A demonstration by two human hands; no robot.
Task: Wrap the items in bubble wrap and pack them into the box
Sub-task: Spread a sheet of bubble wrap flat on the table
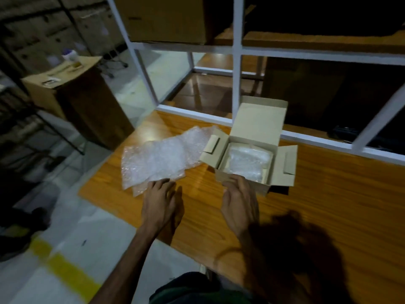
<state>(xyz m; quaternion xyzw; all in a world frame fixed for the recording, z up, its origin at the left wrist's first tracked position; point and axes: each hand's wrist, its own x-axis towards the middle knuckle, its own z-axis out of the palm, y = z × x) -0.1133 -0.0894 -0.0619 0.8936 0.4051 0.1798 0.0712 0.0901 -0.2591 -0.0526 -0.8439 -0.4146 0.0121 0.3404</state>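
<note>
You find nothing here that you can read. The large cardboard carton [72, 88] standing on the floor at your left carries a small black-and-white sticker [50, 81] on its top, but its print is too blurred to make out. The brown carton [162, 18] on the white shelf frame shows a faint dark mark near its lower edge, and that too stays illegible to you.

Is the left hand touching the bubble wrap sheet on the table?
Touching. The head view shows the left hand fingertips resting on the near edge of the bubble wrap sheet.
</note>
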